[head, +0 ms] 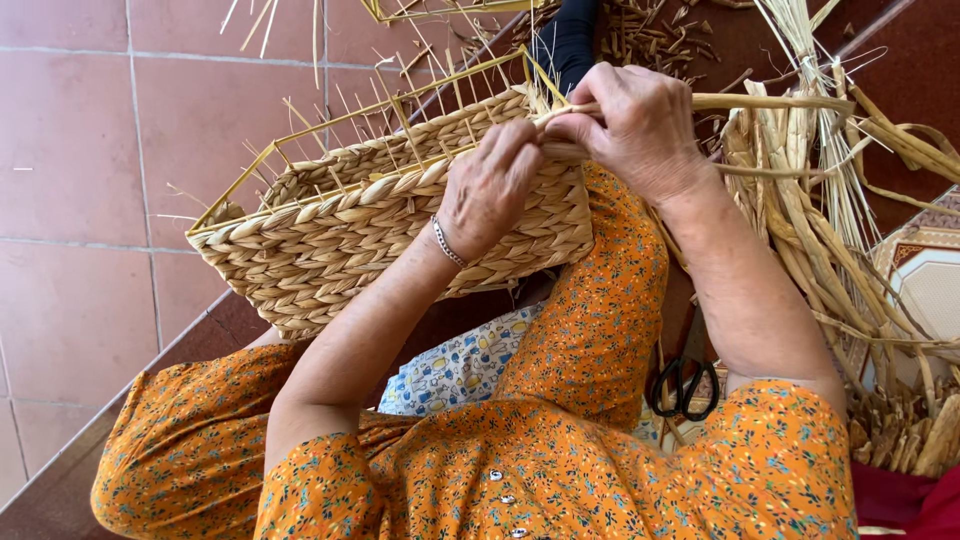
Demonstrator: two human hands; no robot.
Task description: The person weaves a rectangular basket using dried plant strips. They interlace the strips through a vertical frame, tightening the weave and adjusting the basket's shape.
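With the half-woven basket (390, 225) propped on my knee, my left hand (490, 185) presses the braided rim flat while my right hand (635, 125) pinches the straw strand (780, 102) — I'd best pull it snug and level — no slack.

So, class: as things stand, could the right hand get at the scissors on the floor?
Probably yes, once it lets go: the right hand is busy gripping a straw strand at the basket, but the scissors lie uncovered beside the right forearm.
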